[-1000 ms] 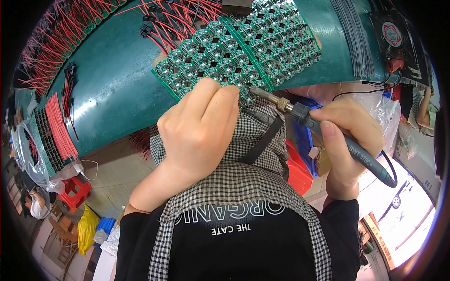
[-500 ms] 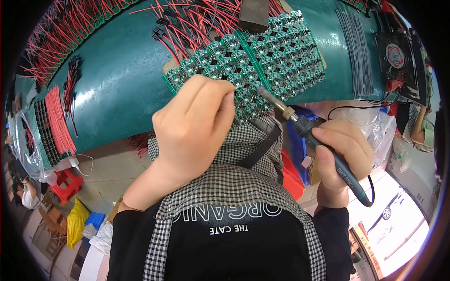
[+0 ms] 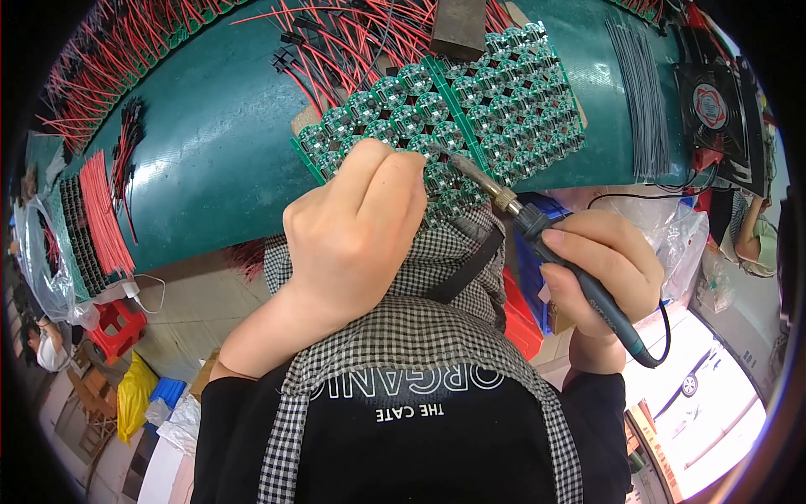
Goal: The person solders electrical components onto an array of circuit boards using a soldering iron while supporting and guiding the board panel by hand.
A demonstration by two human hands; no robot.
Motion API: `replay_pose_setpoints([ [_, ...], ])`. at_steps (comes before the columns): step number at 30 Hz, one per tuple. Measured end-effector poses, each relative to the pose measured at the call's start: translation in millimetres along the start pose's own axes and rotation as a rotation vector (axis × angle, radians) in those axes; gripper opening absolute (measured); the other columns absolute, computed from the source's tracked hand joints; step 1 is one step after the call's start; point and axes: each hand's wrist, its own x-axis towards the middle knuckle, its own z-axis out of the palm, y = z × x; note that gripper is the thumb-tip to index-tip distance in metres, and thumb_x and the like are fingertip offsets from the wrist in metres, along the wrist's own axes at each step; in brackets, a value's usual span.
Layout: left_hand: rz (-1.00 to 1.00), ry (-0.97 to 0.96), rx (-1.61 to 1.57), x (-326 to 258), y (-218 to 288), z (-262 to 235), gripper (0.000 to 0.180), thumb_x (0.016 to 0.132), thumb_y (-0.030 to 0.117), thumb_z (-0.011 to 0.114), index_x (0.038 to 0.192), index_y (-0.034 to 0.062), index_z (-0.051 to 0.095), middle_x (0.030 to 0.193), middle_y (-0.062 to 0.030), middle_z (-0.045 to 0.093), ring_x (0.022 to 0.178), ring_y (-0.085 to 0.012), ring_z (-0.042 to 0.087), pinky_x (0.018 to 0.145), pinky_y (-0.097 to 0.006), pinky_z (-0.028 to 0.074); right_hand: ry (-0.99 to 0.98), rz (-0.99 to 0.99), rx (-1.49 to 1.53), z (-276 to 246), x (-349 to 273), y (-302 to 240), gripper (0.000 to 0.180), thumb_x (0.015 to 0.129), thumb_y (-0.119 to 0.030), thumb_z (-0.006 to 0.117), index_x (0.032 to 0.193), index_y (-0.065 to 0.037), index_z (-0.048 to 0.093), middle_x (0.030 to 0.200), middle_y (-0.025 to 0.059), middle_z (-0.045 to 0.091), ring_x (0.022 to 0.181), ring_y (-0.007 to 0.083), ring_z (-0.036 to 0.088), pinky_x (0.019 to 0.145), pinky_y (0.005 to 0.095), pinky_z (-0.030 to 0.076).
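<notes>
A panel of small round green circuit boards (image 3: 509,107) lies on the green work surface, in front of me. My right hand (image 3: 620,262) is wrapped round the dark handle of a soldering iron (image 3: 531,222). The iron's metal tip points up and left, over the boards near the middle of the panel. Close to that tip, my left hand (image 3: 354,225) is closed in a pinch above the panel's near left part. Its fingertips are turned away from view, so whatever they hold is hidden. The hand covers some of the boards beneath it.
Red and black wires with black connectors (image 3: 357,42) lie behind the panel, beside a dark metal block (image 3: 458,29). Grey wires (image 3: 638,97) and a black fan (image 3: 710,106) are at the right. Bundled red wires (image 3: 107,214) lie at the left. A red stool (image 3: 116,328) stands below.
The soldering iron's tip has moved left across the boards, closer to my left hand. My left hand has shifted slightly to the right and stays closed.
</notes>
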Motion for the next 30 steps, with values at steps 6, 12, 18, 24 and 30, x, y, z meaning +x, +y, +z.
replay_pose_setpoints([
  [6, 0.011, -0.012, -0.016, 0.5, 1.4, -0.1, 0.014, 0.074, 0.001, 0.070, 0.085, 0.0061, 0.062, 0.075, -0.0024, 0.052, 0.044, -0.0140, 0.049, 0.041, -0.029, 0.040, -0.005, 0.007, -0.005, 3.3, -0.4, 0.3, 0.029, 0.066, -0.005, 0.080, 0.092, 0.001, 0.070, 0.079, 0.0108, 0.063, 0.064, 0.0217, 0.062, 0.051, 0.0280, 0.048],
  [12, -0.081, -0.031, -0.089, 2.1, 6.5, -8.4, 0.018, 0.073, -0.001, 0.070, 0.088, 0.0043, 0.063, 0.079, -0.0052, 0.055, 0.056, -0.0185, 0.057, 0.048, -0.030, 0.046, 0.004, 0.019, 0.005, 3.9, -5.5, 3.5, 0.026, 0.067, -0.006, 0.078, 0.091, 0.002, 0.070, 0.078, 0.0107, 0.063, 0.063, 0.0215, 0.062, 0.051, 0.0279, 0.047],
  [18, -0.071, -0.053, -0.105, -0.7, 2.9, -9.4, 0.018, 0.073, -0.002, 0.070, 0.089, 0.0029, 0.062, 0.080, -0.0066, 0.057, 0.061, -0.0199, 0.059, 0.052, -0.030, 0.049, 0.017, -0.032, 0.047, 2.6, -4.2, 16.1, 0.023, 0.068, -0.004, 0.075, 0.090, 0.003, 0.070, 0.077, 0.0120, 0.064, 0.063, 0.0218, 0.063, 0.051, 0.0284, 0.048],
  [24, -0.074, -0.027, -0.119, 0.6, 4.2, -7.6, 0.018, 0.073, -0.003, 0.070, 0.087, 0.0030, 0.062, 0.078, -0.0067, 0.056, 0.059, -0.0199, 0.058, 0.051, -0.029, 0.048, 0.089, -0.021, 0.056, 2.2, -17.5, 15.0, 0.020, 0.074, -0.010, 0.072, 0.089, 0.003, 0.069, 0.074, 0.0126, 0.064, 0.062, 0.0225, 0.063, 0.055, 0.0289, 0.050],
  [30, -0.093, -0.051, -0.107, 0.1, 5.8, -9.0, 0.018, 0.073, -0.003, 0.070, 0.087, 0.0032, 0.062, 0.078, -0.0062, 0.056, 0.058, -0.0196, 0.058, 0.050, -0.030, 0.047, 0.143, 0.167, 0.017, -0.9, -16.7, -1.0, 0.019, 0.078, -0.015, 0.068, 0.086, 0.002, 0.068, 0.072, 0.0108, 0.065, 0.062, 0.0240, 0.064, 0.056, 0.0319, 0.051],
])
